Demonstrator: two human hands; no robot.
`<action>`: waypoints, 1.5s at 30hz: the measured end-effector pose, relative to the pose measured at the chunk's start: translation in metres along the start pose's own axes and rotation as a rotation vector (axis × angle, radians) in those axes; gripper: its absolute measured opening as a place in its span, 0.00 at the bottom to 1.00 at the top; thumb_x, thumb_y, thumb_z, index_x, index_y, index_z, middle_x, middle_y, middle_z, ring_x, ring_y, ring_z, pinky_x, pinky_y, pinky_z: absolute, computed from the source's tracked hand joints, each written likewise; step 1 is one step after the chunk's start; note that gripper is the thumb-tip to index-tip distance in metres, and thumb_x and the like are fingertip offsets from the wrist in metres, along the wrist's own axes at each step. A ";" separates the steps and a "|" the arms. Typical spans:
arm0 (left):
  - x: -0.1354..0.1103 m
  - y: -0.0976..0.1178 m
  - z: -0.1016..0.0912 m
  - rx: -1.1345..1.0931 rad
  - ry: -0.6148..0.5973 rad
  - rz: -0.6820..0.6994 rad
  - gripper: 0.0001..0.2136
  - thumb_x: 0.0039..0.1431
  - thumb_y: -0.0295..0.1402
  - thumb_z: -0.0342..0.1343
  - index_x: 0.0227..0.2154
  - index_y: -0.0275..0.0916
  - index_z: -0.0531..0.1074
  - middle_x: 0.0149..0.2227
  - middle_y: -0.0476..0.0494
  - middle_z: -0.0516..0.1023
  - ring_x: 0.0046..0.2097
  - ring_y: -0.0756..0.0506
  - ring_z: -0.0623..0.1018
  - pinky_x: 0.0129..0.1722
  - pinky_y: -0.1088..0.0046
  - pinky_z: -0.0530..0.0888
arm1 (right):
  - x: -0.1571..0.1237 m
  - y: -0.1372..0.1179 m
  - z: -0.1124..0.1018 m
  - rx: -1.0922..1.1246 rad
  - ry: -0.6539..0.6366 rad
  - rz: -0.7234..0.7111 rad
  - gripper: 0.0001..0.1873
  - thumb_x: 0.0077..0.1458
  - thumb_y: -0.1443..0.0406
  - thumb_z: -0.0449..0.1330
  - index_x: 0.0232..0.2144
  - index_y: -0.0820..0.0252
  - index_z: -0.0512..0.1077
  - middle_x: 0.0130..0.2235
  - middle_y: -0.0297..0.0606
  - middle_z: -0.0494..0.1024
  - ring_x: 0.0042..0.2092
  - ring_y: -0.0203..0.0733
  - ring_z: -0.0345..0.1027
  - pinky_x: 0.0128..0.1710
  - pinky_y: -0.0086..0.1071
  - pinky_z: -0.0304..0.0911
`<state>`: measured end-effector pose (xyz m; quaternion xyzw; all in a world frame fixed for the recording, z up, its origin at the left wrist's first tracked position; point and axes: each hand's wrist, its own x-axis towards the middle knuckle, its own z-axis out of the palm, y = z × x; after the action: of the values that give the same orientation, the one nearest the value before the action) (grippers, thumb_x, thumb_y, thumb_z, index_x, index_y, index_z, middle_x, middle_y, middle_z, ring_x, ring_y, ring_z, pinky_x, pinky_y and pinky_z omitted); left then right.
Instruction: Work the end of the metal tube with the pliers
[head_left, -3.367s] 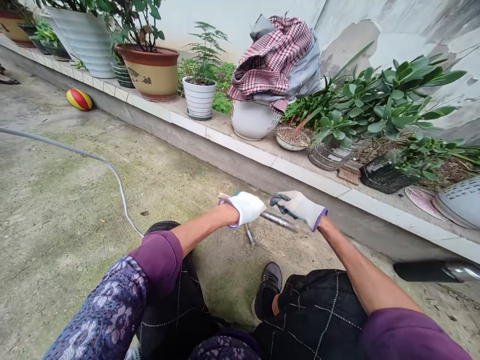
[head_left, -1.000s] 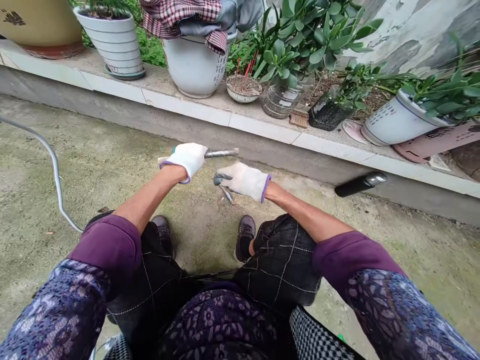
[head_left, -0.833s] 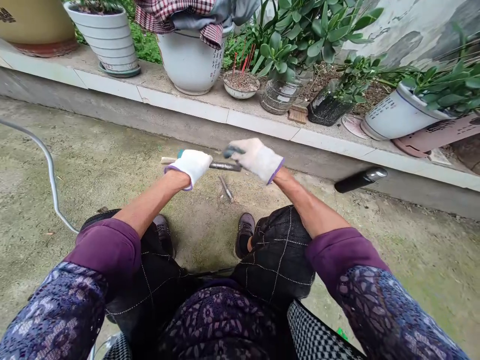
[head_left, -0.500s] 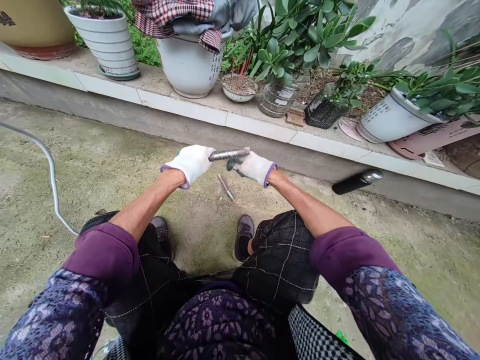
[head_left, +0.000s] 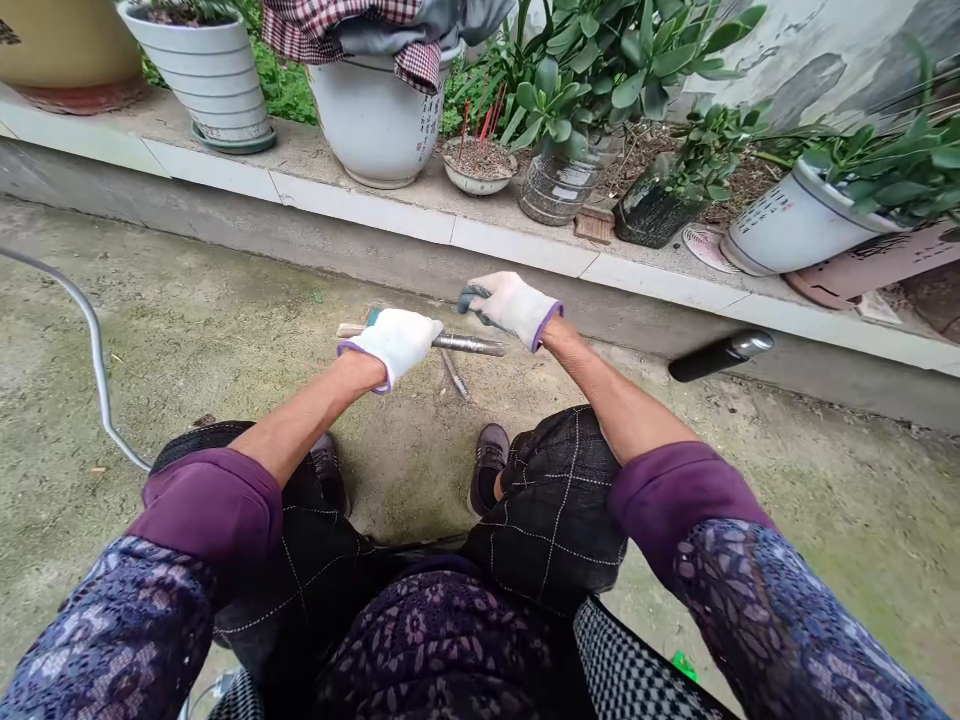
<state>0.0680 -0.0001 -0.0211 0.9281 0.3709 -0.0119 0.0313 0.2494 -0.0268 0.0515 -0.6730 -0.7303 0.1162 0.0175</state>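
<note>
My left hand (head_left: 391, 345), in a white knit glove with a purple cuff, is shut around a wood-handled round file (head_left: 469, 343). The wooden handle sticks out to the left of the glove, and the rough steel shaft points right. My right hand (head_left: 511, 308), in a matching glove, has its dark-coated fingers bunched just above the shaft's far end. Nothing shows in that hand. A thin metal rod (head_left: 454, 374) lies on the concrete ground directly below the shaft.
A tiled concrete ledge (head_left: 517, 250) runs ahead, bearing several potted plants and a white pot under checked cloth. A black cylinder with a metal tip (head_left: 720, 356) sits right of my hands. A grey hose (head_left: 94, 340) curves at the left. My knees lie below my arms.
My right hand has lifted off the shaft to just above its far end. My left hand has dropped slightly, and the file now lies nearer level.
</note>
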 end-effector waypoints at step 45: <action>-0.002 -0.006 -0.003 -0.036 0.013 -0.024 0.19 0.67 0.31 0.44 0.52 0.41 0.78 0.35 0.34 0.81 0.44 0.34 0.82 0.43 0.59 0.74 | 0.007 0.016 0.009 0.096 -0.002 -0.034 0.13 0.58 0.70 0.55 0.38 0.64 0.81 0.28 0.35 0.75 0.28 0.35 0.63 0.29 0.28 0.55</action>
<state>0.0629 0.0031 -0.0186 0.9230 0.3822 0.0005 0.0454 0.2629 -0.0201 0.0391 -0.6589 -0.7351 0.1513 0.0509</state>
